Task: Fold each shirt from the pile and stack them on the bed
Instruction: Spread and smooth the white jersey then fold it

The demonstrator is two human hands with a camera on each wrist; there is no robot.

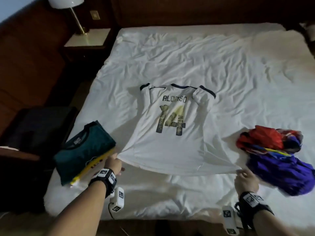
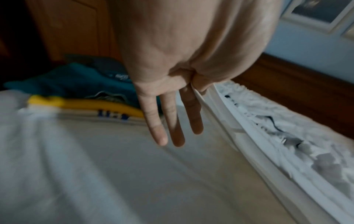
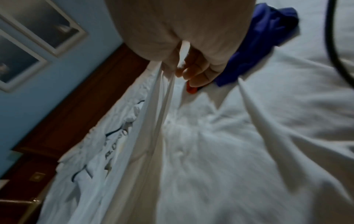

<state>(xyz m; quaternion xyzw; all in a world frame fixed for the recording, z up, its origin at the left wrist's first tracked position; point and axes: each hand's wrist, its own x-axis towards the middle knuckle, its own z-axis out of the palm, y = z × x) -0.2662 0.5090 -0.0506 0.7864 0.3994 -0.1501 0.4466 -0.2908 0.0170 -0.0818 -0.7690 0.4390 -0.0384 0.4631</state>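
A wide bed (image 1: 196,53) under a rumpled white sheet fills the head view, with a nightstand (image 1: 87,38) and lamp (image 1: 65,2) beside its far left corner. Spread flat in the middle of the bed lies a white jersey (image 1: 172,133), back up, printed ALONSO and 14, its collar pointing away from the person and its hem toward them. At the right, near the hem's corner, sits the pile of unfolded shirts (image 1: 276,157), red, blue and purple bunched together. At the left, just beside the other hem corner, rests the stack of folded shirts (image 1: 85,150), a dark teal one on top of a yellow one.

The left hand (image 1: 114,163) pinches the jersey's left hem corner between thumb and forefinger, while its other three fingers (image 2: 173,119) hang straight over the sheet. The right hand (image 1: 246,180) holds the right hem corner; the wrist view is blurred, but the cloth seems clamped between thumb and curled fingers (image 3: 193,71). The hem stretches taut between the two hands.
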